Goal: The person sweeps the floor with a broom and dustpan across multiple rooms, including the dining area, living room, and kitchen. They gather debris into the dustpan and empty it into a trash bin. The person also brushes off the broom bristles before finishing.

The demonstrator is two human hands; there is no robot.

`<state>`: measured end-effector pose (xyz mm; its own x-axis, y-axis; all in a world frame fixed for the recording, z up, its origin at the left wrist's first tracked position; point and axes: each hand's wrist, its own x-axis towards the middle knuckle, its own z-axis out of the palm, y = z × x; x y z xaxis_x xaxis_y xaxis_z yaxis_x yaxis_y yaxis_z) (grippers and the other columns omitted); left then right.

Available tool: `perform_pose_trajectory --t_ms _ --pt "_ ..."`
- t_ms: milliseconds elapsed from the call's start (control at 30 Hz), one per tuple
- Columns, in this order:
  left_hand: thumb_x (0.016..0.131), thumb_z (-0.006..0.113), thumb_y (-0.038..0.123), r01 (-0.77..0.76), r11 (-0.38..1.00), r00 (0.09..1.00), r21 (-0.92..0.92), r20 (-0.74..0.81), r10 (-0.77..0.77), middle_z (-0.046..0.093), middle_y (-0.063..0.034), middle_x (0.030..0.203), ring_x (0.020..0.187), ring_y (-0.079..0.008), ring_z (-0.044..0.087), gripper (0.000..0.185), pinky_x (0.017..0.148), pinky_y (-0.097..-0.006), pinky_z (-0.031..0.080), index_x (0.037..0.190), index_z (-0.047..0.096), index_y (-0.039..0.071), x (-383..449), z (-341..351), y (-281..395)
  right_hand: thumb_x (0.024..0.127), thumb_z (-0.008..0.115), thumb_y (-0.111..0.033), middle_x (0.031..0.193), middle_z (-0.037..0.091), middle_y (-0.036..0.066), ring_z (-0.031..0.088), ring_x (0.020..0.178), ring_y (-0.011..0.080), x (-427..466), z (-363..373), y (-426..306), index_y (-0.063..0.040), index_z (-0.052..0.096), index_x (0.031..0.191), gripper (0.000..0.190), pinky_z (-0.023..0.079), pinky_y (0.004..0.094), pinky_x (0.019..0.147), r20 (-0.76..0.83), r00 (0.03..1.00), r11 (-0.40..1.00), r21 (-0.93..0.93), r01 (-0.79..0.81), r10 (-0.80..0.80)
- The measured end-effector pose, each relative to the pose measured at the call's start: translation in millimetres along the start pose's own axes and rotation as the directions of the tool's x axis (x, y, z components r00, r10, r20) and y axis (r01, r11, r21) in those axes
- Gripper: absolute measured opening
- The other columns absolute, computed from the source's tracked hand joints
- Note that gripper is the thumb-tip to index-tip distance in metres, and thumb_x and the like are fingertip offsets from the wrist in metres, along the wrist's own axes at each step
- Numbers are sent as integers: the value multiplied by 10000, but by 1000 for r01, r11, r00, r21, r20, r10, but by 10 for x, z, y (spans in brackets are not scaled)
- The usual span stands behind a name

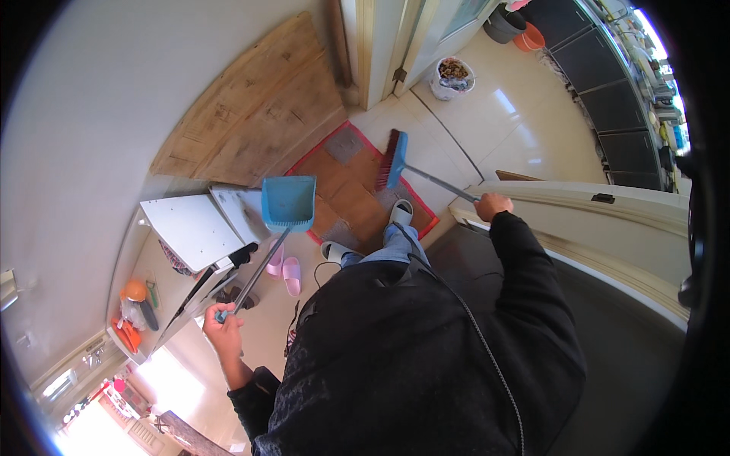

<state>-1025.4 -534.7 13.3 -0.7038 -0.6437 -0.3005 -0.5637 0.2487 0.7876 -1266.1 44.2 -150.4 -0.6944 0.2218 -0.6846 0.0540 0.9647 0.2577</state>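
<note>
My left hand (223,329) grips the handle end of a long-handled blue dustpan (288,204). Its pan shows no clear debris and hangs over the left edge of a brown and grey floor mat (348,185) with a red border. On the other side, my right hand (494,206) is closed around the grey handle of a blue broom (399,159) with dark red bristles. The broom head is at the mat's right edge; whether the bristles touch it I cannot tell. My feet, in grey slippers (401,212), stand at the near part of the mat.
Wooden boards (256,102) lean on the wall beyond the mat. A white cabinet (191,231) with tilted doors stands left, near pink slippers (291,276). Past the door frame (379,57) are a filled white bin (452,85), an orange bucket (529,37) and dark cupboards (616,105).
</note>
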Motion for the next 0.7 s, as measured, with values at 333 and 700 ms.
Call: perform_pose_trajectory --t_ms 333,700 --pt "738 502 -72 -55 994 986 100 162 38 671 -84 840 547 -104 585 183 493 -244 468 882 562 21 311 959 259 899 473 -457 1084 662 147 623 1031 313 513 -477 -210 -70 679 1040 461 493 420 862 -18 984 974 143 178 -177" --pt "726 600 108 -398 749 890 529 421 175 639 -148 734 700 -360 630 125 607 -432 476 850 608 125 1019 2765 872 901 471 -437 1127 647 136 611 1062 308 902 -573 859 -67 648 1093 453 490 420 883 37 997 986 154 59 -65"
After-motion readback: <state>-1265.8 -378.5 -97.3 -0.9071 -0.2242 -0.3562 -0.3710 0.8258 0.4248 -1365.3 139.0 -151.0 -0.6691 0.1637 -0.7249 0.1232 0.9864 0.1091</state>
